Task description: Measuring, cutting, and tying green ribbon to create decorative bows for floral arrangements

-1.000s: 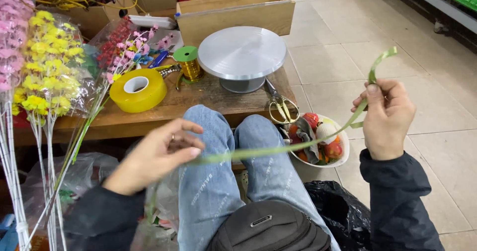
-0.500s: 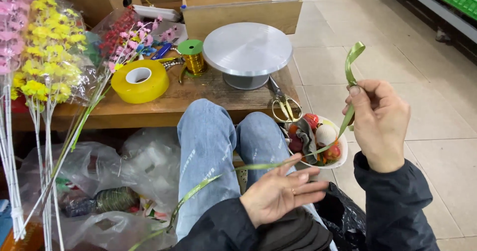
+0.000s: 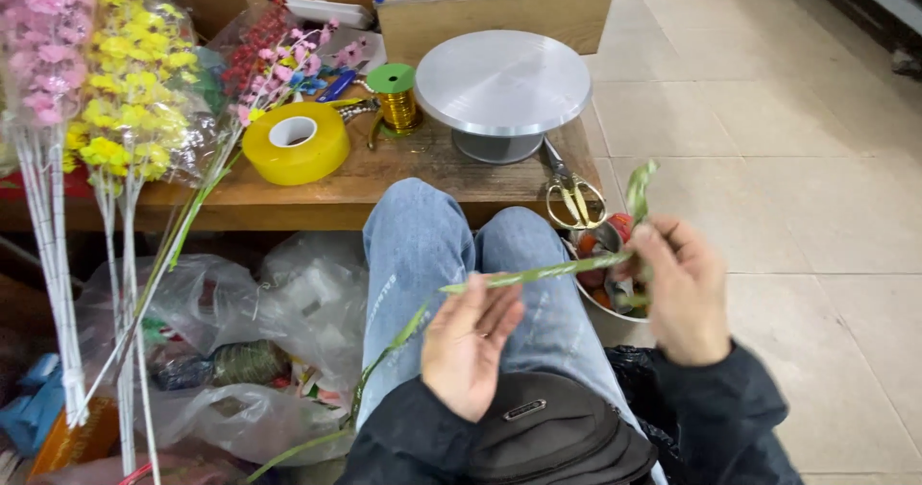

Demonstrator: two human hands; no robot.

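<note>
Above my lap, over the blue jeans (image 3: 423, 254), I see the long thin green leaf strip (image 3: 538, 274), stretched almost level between my two hands. My right hand (image 3: 677, 293) is closed on the right part of it, the fingers pinching the strip, and its upper end (image 3: 641, 182) bends up above this hand. My left hand (image 3: 471, 346) is half open with the palm up; the strip passes over its fingertips, and I cannot tell if they really pinch it. From there the strip hangs down to the left, toward the floor.

Just behind the right hand is a white bowl (image 3: 600, 303) with small red and white pieces inside, partly hidden. Near it, on the edge of the low wooden table (image 3: 317, 192), lie scissors with golden handles (image 3: 574, 195). Farther on the table stand a round grey metal turntable (image 3: 504, 82), a spool of gold wire with a green top (image 3: 394, 96) and a big roll of yellow tape (image 3: 296, 142). Behind the turntable is a plain wooden box (image 3: 495, 10).

At the left are bunches of artificial flowers, pink (image 3: 43, 48) and yellow (image 3: 130, 82), wrapped in clear plastic. Below the table lie clear plastic bags (image 3: 240, 322). A black pouch (image 3: 557, 437) rests at my waist.
</note>
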